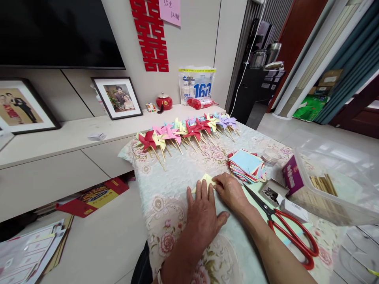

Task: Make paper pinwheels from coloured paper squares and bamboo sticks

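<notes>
A small pale yellow sheet of paper (208, 178) lies on the flowered tablecloth, mostly covered by my hands. My left hand (201, 215) rests flat, its stretched fingers on the paper's near part and its thumb out to the side. Beside it, my right hand (232, 191) has curled fingers pinching the sheet's right edge. To the right are a stack of coloured paper squares (247, 162), red-handled scissors (284, 225) and a small box of metal pins (272, 193). Several paper pinwheels (192, 130) on sticks line the table's far side.
A clear plastic bin (331, 165) with wooden sticks (324, 184) stands at the right. A round clear container (271, 156) sits behind the paper stack. Beyond the table is a white cabinet (71, 144) with framed photos, a red jar (164, 102) and a bag of cups (197, 85).
</notes>
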The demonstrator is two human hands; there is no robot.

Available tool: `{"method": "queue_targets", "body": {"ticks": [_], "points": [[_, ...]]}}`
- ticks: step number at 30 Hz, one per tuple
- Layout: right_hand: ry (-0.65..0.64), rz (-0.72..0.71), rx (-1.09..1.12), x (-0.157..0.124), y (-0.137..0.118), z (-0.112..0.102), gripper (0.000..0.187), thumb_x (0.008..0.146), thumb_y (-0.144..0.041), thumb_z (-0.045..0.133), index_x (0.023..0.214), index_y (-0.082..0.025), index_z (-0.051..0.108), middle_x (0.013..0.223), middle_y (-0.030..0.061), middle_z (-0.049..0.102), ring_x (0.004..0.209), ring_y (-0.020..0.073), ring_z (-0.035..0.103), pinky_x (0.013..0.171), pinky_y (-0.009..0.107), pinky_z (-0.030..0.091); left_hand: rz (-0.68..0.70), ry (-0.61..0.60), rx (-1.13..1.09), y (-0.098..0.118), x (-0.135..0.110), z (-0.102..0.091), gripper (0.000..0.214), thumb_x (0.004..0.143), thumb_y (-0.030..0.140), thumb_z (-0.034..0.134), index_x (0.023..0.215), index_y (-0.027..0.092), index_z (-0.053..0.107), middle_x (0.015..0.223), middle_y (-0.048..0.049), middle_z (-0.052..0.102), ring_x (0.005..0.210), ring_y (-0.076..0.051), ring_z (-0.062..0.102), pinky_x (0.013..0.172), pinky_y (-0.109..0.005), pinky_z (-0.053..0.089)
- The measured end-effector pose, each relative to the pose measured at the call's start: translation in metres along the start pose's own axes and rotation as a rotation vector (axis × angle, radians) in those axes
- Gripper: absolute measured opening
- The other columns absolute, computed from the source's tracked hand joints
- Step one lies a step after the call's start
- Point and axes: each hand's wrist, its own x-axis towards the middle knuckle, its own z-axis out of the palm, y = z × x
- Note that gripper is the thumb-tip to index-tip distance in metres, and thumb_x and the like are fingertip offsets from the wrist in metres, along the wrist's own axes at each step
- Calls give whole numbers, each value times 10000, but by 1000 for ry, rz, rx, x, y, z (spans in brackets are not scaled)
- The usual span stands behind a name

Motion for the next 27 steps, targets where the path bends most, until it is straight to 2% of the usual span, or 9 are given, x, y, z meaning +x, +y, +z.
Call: {"method": "queue_targets", "body": {"ticks": [5,11,16,19,24,27], "points": [[19,2,23,0,5,0,268,848,-92,597,1071,-164,727,938,78,675,913,214,611,823,291,426,44,-24,-8,-3,-3,-3,921,806,719,569,1500,127,447,1594,-274,318,1497,-437,230,1152,-715,143],[34,23,-73,0,2,-2,246,876,-112,560,1037,-175,734,958,98,653,971,240,595,815,299,405,51,44,-25,-4,-5,2,858,817,715,566,1491,193,467,1583,-263,351,1493,-432,249,1144,-717,164],[2,75,-101,0,-4,-8,248,872,-125,581,1078,-155,716,953,99,664,925,231,603,794,288,396,-29,144,-80,0,-2,-2,491,930,479,556,1358,242,604,1522,-169,491,1455,-382,359,1148,-687,227],[-19,104,-99,-2,-8,-13,300,862,-148,610,1149,-144,695,947,97,683,885,226,617,755,283,388,-59,190,-102,0,1,-3,346,942,339,552,1251,242,674,1462,-136,565,1435,-370,394,1138,-678,260],[-64,119,-88,-6,-14,-18,381,845,-160,610,1221,-145,672,892,89,729,819,233,641,689,289,360,-106,273,-141,-5,4,0,322,879,152,569,1162,211,709,1389,-134,618,1407,-387,421,1122,-670,283],[-106,138,-56,-6,-16,-18,432,824,-147,611,1253,-142,660,837,76,741,783,229,646,669,286,353,-147,386,-190,-8,6,0,369,828,67,557,1149,188,692,1340,-144,625,1329,-387,488,1062,-617,380]]}}
